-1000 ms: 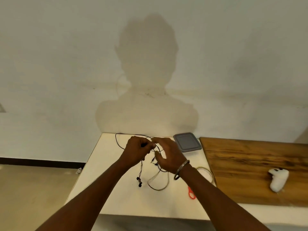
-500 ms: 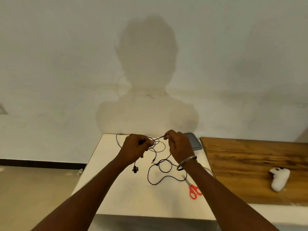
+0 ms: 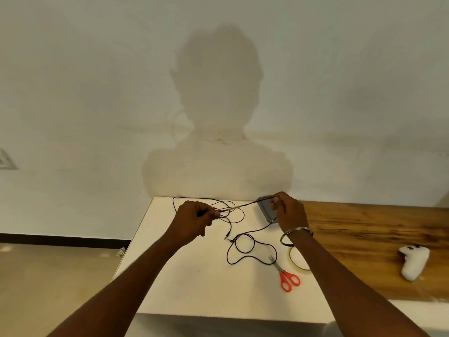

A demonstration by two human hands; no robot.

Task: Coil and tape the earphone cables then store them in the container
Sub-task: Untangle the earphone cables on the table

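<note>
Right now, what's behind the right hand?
A grey lidded container on the white table; the right hand covers its right part, and its contents cannot be seen.

White table (image 3: 194, 288): thin black earphone cable (image 3: 243, 205), pinched taut between left hand (image 3: 194, 221) and right hand (image 3: 289, 211), slack looped on the surface. Grey lidded container (image 3: 266, 209) behind right hand. Red-handled scissors (image 3: 288, 279) beside clear tape roll (image 3: 302, 269). White game controller (image 3: 413, 262) on adjoining brown wooden tabletop (image 3: 364, 239).
</note>
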